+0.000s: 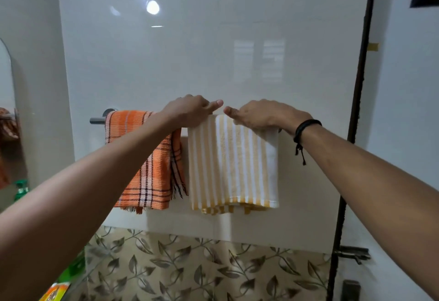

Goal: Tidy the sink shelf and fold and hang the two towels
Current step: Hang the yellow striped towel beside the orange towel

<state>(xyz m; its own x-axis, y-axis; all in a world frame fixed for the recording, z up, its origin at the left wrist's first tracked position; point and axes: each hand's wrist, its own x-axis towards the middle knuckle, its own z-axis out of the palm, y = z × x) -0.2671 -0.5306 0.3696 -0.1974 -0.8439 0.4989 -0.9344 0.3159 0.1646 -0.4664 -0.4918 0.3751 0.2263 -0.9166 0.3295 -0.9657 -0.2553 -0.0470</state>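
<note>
Our two bare forearms reach in from the near corners, the right one wearing a dark cord wristband point(306, 127). At the near left edge, a blurred orange packet point(55, 290) and a green bottle point(21, 190) show below and beside our left arm; we cannot tell what they rest on.

Farther out, both hands meet on top of the yellow striped towel point(234, 165), which hangs folded over the towel bar point(97, 120). Our left hand point(187, 110) curls over the towel's top left corner, fingers wrapped behind the fold and thumb pointing right. Our right hand point(256, 114) grips the top right part the same way, thumb pointing left, so the two thumb tips are almost touching.

Just left of this towel, the orange plaid towel point(147, 165) hangs folded over the same bar, partly behind our left arm, its fringed edge close to the yellow one.

Behind them is a glossy white wall point(213, 51), with leaf-patterned tiles point(190, 265) lower down and a dark pipe point(361, 86) at far right.
</note>
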